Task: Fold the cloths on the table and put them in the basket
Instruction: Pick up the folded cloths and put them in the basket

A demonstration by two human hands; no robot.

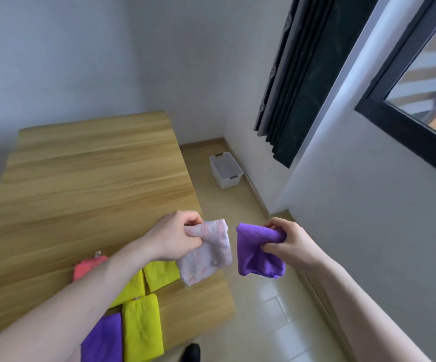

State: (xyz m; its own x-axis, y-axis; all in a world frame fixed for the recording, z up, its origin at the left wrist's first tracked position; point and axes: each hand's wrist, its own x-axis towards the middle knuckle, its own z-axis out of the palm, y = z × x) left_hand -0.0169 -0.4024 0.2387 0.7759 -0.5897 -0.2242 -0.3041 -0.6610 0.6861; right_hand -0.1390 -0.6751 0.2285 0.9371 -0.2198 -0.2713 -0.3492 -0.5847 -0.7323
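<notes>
My left hand [175, 237] grips a folded pale pink-and-white cloth [206, 253] that hangs over the table's right edge. My right hand [286, 242] grips a folded purple cloth [257, 253] held in the air above the floor, just right of the pale one. On the wooden table [94, 178] lie folded cloths under my left forearm: a coral one [87, 266], yellow ones [160, 274] [142, 327] and a purple one [104, 338]. The basket, a white plastic bin [226, 169], stands on the floor beyond the table's right side, by the wall.
A dark curtain [303, 82] hangs by the window [426, 82] on the right wall. Tiled floor [271, 322] runs between the table and the wall. A dark shoe tip [192, 352] shows at the bottom.
</notes>
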